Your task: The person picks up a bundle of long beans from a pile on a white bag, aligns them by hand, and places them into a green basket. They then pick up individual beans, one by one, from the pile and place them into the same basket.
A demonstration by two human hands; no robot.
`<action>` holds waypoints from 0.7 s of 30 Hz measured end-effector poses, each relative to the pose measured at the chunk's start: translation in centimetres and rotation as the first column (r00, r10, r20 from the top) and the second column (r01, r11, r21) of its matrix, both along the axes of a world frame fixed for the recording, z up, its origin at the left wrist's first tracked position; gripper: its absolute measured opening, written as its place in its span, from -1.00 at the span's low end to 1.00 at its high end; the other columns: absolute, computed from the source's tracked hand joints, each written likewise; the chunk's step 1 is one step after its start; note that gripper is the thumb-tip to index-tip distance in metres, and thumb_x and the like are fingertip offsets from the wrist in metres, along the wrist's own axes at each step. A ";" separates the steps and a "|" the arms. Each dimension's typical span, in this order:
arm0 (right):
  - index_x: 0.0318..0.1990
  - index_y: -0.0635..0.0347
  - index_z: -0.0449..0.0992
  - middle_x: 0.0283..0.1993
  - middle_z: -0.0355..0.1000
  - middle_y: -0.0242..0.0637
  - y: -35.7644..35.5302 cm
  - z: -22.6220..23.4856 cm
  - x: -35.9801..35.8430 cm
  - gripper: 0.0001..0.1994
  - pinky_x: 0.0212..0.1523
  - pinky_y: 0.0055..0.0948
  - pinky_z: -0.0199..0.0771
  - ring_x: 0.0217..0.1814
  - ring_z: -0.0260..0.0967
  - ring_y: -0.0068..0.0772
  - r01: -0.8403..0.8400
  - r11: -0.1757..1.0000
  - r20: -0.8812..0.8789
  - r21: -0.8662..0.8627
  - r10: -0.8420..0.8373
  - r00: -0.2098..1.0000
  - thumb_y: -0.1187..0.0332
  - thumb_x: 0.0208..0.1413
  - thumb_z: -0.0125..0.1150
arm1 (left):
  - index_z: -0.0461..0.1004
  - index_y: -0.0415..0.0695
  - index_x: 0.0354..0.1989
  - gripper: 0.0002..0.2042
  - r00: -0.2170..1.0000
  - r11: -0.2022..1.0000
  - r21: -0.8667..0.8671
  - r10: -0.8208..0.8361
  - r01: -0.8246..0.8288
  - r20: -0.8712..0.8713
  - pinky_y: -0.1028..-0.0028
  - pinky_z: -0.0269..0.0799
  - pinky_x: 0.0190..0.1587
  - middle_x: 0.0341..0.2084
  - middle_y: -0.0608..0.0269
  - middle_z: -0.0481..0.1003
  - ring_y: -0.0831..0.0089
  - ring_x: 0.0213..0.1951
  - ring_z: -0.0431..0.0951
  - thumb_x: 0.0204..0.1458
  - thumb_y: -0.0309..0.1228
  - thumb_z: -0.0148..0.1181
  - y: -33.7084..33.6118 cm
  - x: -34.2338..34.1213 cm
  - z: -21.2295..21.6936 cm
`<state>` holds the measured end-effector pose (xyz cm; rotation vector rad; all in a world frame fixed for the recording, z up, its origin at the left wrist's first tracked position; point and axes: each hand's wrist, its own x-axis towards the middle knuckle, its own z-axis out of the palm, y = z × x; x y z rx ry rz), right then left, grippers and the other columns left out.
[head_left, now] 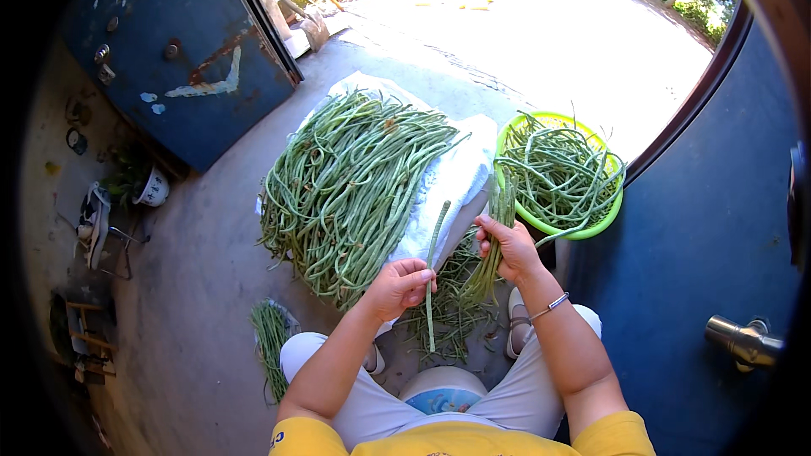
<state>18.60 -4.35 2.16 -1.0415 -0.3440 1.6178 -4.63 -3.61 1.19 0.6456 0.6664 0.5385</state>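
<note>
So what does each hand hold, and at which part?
The left hand pinches one long bean near its middle; the right hand grips a bean bunch around its middle.

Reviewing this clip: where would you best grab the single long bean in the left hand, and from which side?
Grip the long bean mid-length, where the left hand pinches it, coming from its left. It stands nearly upright, thin and free at both ends; the right hand with its bundle blocks the other side.

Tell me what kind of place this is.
Likely a home doorway onto a sunlit yard. Blue metal doors stand on both sides, the floor is bare concrete, and long beans lie piled on a white sack beside a green basket.
</note>
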 end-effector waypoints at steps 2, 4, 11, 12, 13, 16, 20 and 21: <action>-0.25 0.23 0.42 -0.54 0.37 -0.38 0.3 -0.1 -0.7 -0.81 -0.60 -0.62 0.27 -0.63 0.27 -0.61 -0.032 0.999 -0.019 -0.015 0.032 0.999 0.35 0.03 0.18 | 0.42 -0.23 -0.36 -0.91 1.000 1.000 -0.015 -0.016 0.016 0.000 0.73 0.09 -0.70 -0.54 0.17 0.47 0.69 -0.73 0.20 0.02 -0.47 0.09 -0.3 -0.2 0.1; -0.20 0.23 0.43 -0.52 0.37 -0.40 0.6 0.2 -1.4 -0.78 -0.61 -0.64 0.26 -0.63 0.26 -0.64 -0.088 0.996 -0.017 0.026 0.088 0.996 0.36 0.01 0.21 | 0.43 -0.23 -0.35 -0.91 0.999 0.999 -0.032 -0.033 0.033 -0.007 0.73 0.08 -0.71 -0.54 0.17 0.47 0.70 -0.74 0.19 0.02 -0.47 0.09 -0.4 -0.6 -0.2; -0.18 0.28 0.44 -0.52 0.35 -0.41 1.4 0.9 -3.1 -0.77 -0.61 -0.65 0.26 -0.63 0.25 -0.65 -0.250 0.965 0.030 0.077 0.248 0.968 0.36 0.03 0.17 | 0.44 -0.29 -0.34 -0.84 0.991 0.991 -0.047 -0.126 0.124 -0.052 0.73 0.05 -0.72 -0.55 0.18 0.46 0.72 -0.76 0.16 0.02 -0.42 0.08 -1.0 -2.2 0.0; -0.18 0.28 0.43 -0.52 0.34 -0.41 1.5 0.9 -3.2 -0.77 -0.60 -0.63 0.26 -0.62 0.25 -0.64 -0.253 0.965 0.041 0.070 0.251 0.967 0.36 0.03 0.17 | 0.44 -0.30 -0.34 -0.83 0.991 0.991 -0.044 -0.128 0.126 -0.048 0.73 0.05 -0.72 -0.55 0.17 0.46 0.72 -0.76 0.16 0.03 -0.41 0.07 -1.0 -2.3 0.0; -0.18 0.28 0.42 -0.52 0.33 -0.41 1.6 0.8 -3.3 -0.77 -0.59 -0.62 0.26 -0.62 0.24 -0.63 -0.257 0.964 0.052 0.064 0.254 0.966 0.37 0.03 0.17 | 0.44 -0.31 -0.33 -0.81 0.991 0.991 -0.042 -0.129 0.127 -0.045 0.73 0.05 -0.72 -0.55 0.17 0.46 0.72 -0.76 0.16 0.03 -0.40 0.07 -1.0 -2.5 -0.1; -0.21 0.28 0.43 -0.53 0.33 -0.41 1.9 0.7 -3.2 -0.80 -0.59 -0.63 0.26 -0.62 0.25 -0.62 -0.235 0.970 0.074 0.058 0.230 0.970 0.38 0.03 0.16 | 0.44 -0.33 -0.30 -0.78 0.993 0.989 -0.089 -0.119 0.117 -0.021 0.73 0.05 -0.72 -0.55 0.17 0.46 0.72 -0.76 0.17 0.06 -0.39 0.03 -0.6 -3.2 -0.4; -0.24 0.27 0.45 -0.54 0.34 -0.40 2.2 0.5 -3.1 -0.81 -0.60 -0.63 0.25 -0.63 0.24 -0.62 -0.208 0.977 0.075 0.052 0.203 0.976 0.38 0.01 0.18 | 0.44 -0.35 -0.28 -0.78 0.995 0.990 -0.095 -0.102 0.102 0.003 0.74 0.05 -0.72 -0.54 0.17 0.46 0.72 -0.75 0.17 0.08 -0.40 0.01 -0.8 -3.6 -0.3; -0.24 0.26 0.45 -0.54 0.35 -0.40 2.2 0.5 -3.1 -0.82 -0.60 -0.63 0.25 -0.63 0.24 -0.62 -0.204 0.978 0.078 0.046 0.201 0.977 0.38 0.01 0.18 | 0.44 -0.35 -0.27 -0.78 0.995 0.991 -0.089 -0.103 0.103 0.006 0.74 0.05 -0.72 -0.54 0.17 0.46 0.73 -0.75 0.17 0.07 -0.40 0.01 -0.8 -3.7 -0.4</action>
